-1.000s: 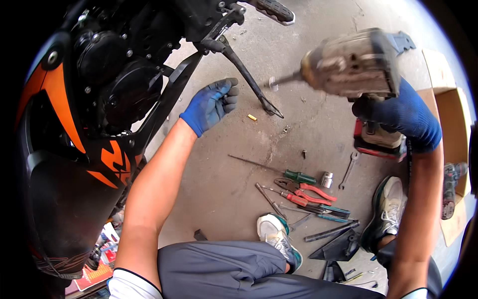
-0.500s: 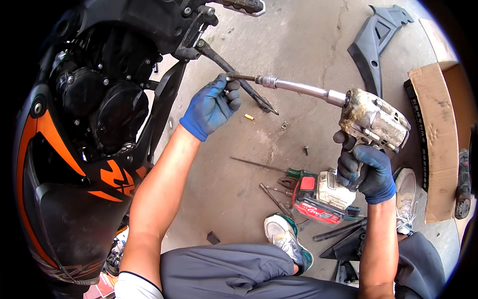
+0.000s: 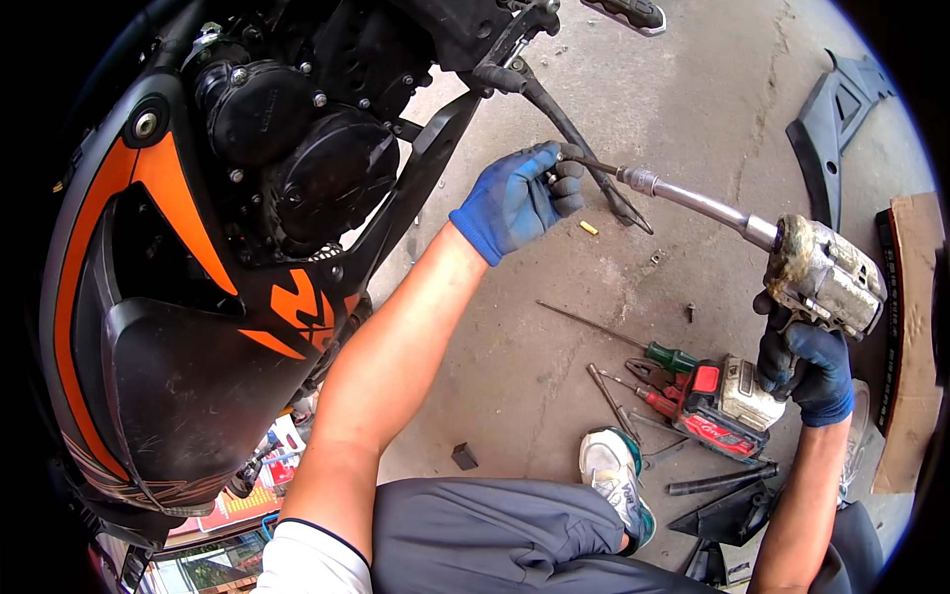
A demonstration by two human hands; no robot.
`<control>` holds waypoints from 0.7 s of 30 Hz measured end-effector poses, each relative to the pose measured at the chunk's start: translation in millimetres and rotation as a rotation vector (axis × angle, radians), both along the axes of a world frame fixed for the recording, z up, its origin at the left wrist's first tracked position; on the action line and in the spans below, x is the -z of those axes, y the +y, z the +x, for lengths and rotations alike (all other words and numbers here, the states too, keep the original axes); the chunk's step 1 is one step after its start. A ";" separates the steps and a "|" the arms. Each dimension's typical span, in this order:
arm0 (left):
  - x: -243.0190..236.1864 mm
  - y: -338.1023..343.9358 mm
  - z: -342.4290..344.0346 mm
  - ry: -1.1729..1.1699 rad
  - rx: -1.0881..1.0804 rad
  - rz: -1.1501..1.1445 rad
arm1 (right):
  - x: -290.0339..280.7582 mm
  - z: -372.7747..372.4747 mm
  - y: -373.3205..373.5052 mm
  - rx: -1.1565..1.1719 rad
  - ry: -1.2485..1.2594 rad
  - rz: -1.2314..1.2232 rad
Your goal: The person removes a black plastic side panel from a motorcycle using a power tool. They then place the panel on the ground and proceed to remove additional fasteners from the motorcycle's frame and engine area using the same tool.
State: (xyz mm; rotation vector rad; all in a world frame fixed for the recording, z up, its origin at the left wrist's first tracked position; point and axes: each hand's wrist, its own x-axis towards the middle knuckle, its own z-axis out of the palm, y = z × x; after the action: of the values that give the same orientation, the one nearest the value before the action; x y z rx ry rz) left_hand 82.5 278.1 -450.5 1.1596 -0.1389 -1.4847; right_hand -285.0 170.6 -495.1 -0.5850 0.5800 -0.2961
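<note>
Left hand (image 3: 522, 201) is curled, thumb and forefinger closed on the end of the bit (image 3: 600, 165), just beside the stand (image 3: 566, 124); whether a small fastener sits there too, I cannot tell; right hand (image 3: 807, 366) is wrapped round the middle of the driver (image 3: 829, 280), which is held up to the right of the stand, its long shaft (image 3: 698, 204) pointing back toward it; with the battery (image 3: 720, 418) at its base, the driver looks heavy and likely to sag at the nose; the shaft should be stiff, smooth and a little slippery; best held below the head, with a light steadying touch near the bit; the motorcycle (image 3: 173, 386) fills the view left of the stand; a yellow piece (image 3: 589, 228) lies near the stand's foot; a black panel (image 3: 823, 124) lies well to its right.
</note>
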 end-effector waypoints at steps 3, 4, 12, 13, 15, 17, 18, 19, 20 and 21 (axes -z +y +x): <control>2.9 4.2 -0.9 0.025 -0.021 0.018 | -5.4 0.8 -2.1 -0.009 0.035 -0.040; 5.0 4.3 -1.5 0.050 -0.021 0.012 | -5.8 0.1 -3.6 -0.007 0.041 -0.071; 2.4 0.6 -6.6 -0.052 -0.038 -0.022 | -11.2 -4.2 -12.1 -0.026 0.049 -0.032; 0.2 3.7 -5.3 -0.064 -0.077 -0.015 | -11.6 -0.2 -10.3 0.000 -0.001 0.027; -9.6 -6.6 -9.9 -0.011 -0.109 -0.103 | -3.3 3.2 -4.6 0.051 -0.085 0.201; -23.0 -16.0 -18.6 0.026 -0.168 -0.160 | 11.1 5.6 -1.3 -0.041 -0.189 0.325; -30.9 -22.0 -25.2 0.031 -0.179 -0.174 | 17.0 7.7 3.1 -0.040 -0.262 0.393; -40.4 -28.4 -31.8 0.036 -0.196 -0.187 | 20.5 10.2 8.0 -0.043 -0.334 0.460; -47.7 -35.6 -36.2 0.032 -0.172 -0.218 | 20.4 13.3 12.2 -0.043 -0.425 0.511; -54.3 -42.5 -39.7 0.028 -0.149 -0.250 | 23.1 16.9 17.5 -0.029 -0.494 0.561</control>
State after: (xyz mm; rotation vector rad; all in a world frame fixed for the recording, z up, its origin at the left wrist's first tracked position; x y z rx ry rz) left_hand 42.7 235.6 -396.2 0.9275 -0.2079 -1.3102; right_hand -268.1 188.1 -518.2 0.0305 0.1571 -0.2246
